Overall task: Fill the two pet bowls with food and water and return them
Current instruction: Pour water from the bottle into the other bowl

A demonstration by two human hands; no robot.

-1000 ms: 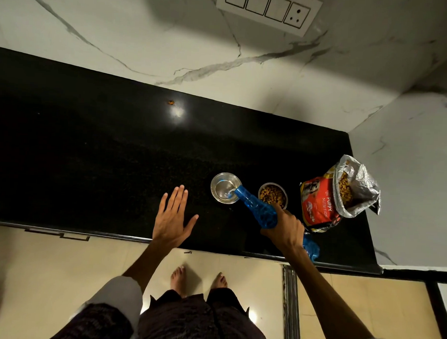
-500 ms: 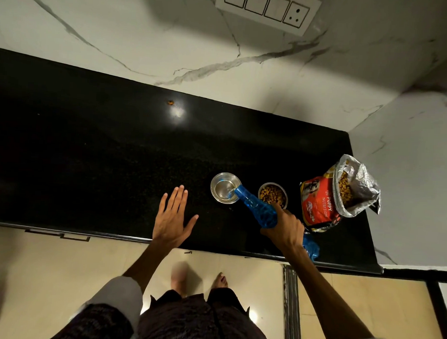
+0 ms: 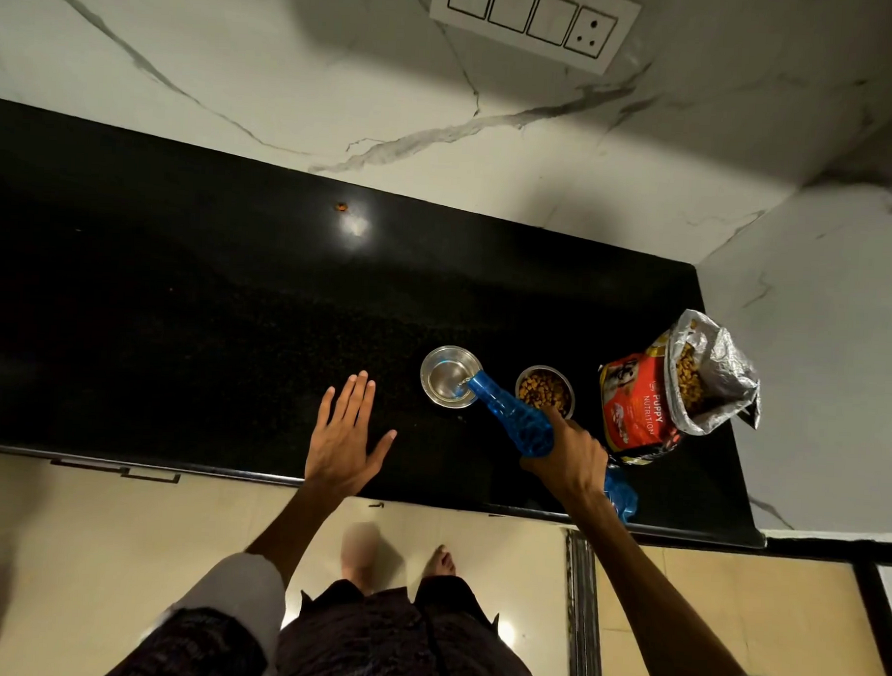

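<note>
Two small steel bowls stand side by side on the black counter (image 3: pixel 229 338). The left bowl (image 3: pixel 445 371) holds some clear water. The right bowl (image 3: pixel 543 389) is filled with brown kibble. My right hand (image 3: pixel 569 455) grips a blue plastic bottle (image 3: pixel 514 417), tilted with its mouth over the rim of the water bowl. My left hand (image 3: pixel 342 435) rests flat on the counter with fingers spread, left of the water bowl and apart from it.
An open red puppy-food bag (image 3: pixel 671 388) stands to the right of the bowls, near the marble side wall. A single kibble piece (image 3: pixel 341 207) lies far back on the counter. A switch panel (image 3: pixel 534 19) is on the back wall. The counter's front edge runs under my wrists.
Hands, bottle and bowls stay in the same places. One foot on the floor below has shifted and appears blurred.
</note>
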